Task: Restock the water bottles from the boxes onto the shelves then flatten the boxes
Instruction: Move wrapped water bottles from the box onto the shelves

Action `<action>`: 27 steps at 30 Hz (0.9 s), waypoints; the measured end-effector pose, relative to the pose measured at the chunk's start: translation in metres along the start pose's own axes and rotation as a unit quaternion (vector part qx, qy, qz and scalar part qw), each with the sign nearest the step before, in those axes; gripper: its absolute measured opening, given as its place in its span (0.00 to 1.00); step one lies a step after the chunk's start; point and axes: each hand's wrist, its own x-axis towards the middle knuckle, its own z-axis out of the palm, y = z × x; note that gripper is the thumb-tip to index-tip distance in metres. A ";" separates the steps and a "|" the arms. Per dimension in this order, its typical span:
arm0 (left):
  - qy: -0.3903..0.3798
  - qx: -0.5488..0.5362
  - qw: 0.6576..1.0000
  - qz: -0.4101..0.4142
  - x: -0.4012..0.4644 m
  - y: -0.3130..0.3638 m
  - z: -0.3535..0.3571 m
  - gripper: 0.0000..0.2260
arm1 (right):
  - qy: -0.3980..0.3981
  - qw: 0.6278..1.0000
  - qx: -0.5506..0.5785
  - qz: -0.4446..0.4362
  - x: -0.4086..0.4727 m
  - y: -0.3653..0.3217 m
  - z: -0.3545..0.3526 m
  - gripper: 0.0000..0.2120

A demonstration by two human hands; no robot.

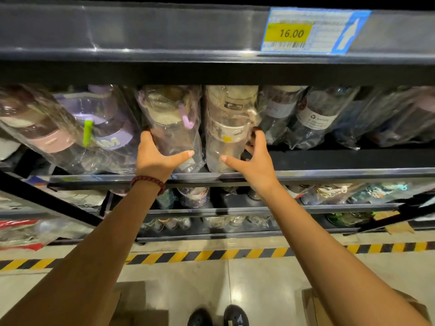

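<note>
At the left end of the dark metal shelf (329, 158) lies a clear wrapped bottle with a pink band (44, 135), tilted, and just beside it a clear bottle with a purple lid and a green strap (103, 128). Next, near the middle of the shelf, stands a clear plastic-wrapped bottle with a purple loop (171, 128). The left hand (157, 158) grips its lower part: the thumb lies across the front, the fingers are curled around its left side. A dark red bead bracelet (148, 182) is on this wrist.

Touching this bottle on the right stands a clear wrapped bottle with a cream lid (228, 128), at the front edge of the shelf. The right hand (255, 158) holds it, with the thumb on the front and the fingers curled around its right side.

Further right, more wrapped dark bottles (313, 118) lean in a row toward the right end. On the front edge of the shelf above is a blue and yellow price label "16.00" (310, 31).

Below, on the pale tiled floor (259, 278), runs a yellow and black striped tape (211, 255), and brown cardboard boxes (313, 307) stand near the bottom edge.
</note>
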 end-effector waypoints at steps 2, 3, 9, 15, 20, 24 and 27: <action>-0.007 -0.010 1.000 -0.028 0.000 0.003 -0.007 0.38 | 0.009 1.000 -0.009 0.016 -0.009 -0.006 -0.007 0.42; -0.002 -0.013 0.999 -0.045 -0.003 0.007 -0.012 0.41 | 0.011 1.000 -0.006 0.027 -0.016 -0.009 -0.011 0.42; -0.042 -0.116 0.984 -0.129 -0.071 0.027 -0.022 0.33 | 0.054 0.987 0.089 0.120 -0.103 -0.008 -0.033 0.33; -0.255 -0.118 0.952 -0.125 -0.161 0.046 0.006 0.27 | 0.158 0.956 0.165 0.187 -0.217 -0.001 -0.070 0.25; -0.366 -0.091 0.920 -0.104 -0.218 0.080 0.063 0.33 | 0.273 0.916 0.183 0.230 -0.303 0.005 -0.125 0.23; -0.427 -0.085 0.895 -0.094 -0.258 0.114 0.114 0.27 | 0.357 0.884 0.178 0.244 -0.362 0.014 -0.181 0.26; -0.490 -0.069 0.866 -0.071 -0.289 0.139 0.157 0.24 | 0.420 0.858 0.178 0.237 -0.398 0.019 -0.229 0.19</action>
